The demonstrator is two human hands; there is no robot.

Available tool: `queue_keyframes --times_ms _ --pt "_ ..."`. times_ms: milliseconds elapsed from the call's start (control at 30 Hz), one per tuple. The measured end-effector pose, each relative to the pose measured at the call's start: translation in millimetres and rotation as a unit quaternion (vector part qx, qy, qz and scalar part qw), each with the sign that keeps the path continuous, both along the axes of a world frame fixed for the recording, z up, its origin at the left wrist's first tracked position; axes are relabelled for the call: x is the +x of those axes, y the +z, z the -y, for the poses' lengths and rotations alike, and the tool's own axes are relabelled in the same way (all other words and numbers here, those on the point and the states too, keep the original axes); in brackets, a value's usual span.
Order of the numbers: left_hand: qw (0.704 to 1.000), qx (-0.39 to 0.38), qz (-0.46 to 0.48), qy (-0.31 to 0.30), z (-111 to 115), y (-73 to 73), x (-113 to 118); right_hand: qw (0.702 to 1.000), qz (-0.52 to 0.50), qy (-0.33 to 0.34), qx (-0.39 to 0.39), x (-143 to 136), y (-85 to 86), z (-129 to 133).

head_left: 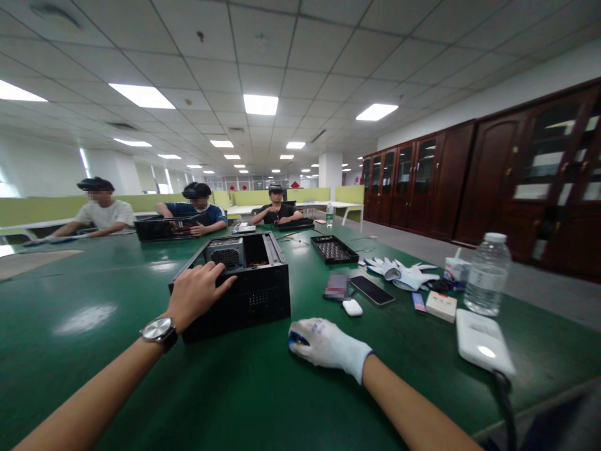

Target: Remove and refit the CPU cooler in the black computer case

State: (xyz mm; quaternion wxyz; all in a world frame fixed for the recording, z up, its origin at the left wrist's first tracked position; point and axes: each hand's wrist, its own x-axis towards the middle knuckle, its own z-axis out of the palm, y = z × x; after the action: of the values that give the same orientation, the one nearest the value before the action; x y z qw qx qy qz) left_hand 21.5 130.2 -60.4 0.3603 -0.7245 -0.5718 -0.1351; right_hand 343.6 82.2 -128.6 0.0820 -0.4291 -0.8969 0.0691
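Case (pixel 248 307): black, on the green table (pixel 225 394) just left of centre, its uncovered top showing a grey power unit (pixel 228 254).
Weight: probably heavy for its bulk, and lopsided towards the power unit.
Shell: stiff sheet metal by the look of it, perhaps slippery to bare skin (raw edges may bite, too).
Hold: best low on opposite outer walls, clear of the inner parts, likely the fragile ones.
Left hand (pixel 200 291): bare, fingers somewhat spread over the case's near top edge; whether they grip or merely rest, I cannot tell.
Right hand (pixel 323 343): gloved, half curled at the table, right of the case and apart from it; palm hidden, so I cannot tell if it holds anything.
Right side: earbud box (pixel 352 307), phone (pixel 373 290), spare gloves (pixel 408 275), bottle (pixel 486 279).
Far side: black tray (pixel 334 249), then three people (pixel 201 212) seated at the table.
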Motion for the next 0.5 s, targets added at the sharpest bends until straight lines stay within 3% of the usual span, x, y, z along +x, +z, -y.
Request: queue_keyframes --times_ms 500 --pt "1.000 0.001 0.005 0.000 2.7 0.5 0.7 1.000 -0.005 -0.008 0.001 0.2 -0.6 -0.3"
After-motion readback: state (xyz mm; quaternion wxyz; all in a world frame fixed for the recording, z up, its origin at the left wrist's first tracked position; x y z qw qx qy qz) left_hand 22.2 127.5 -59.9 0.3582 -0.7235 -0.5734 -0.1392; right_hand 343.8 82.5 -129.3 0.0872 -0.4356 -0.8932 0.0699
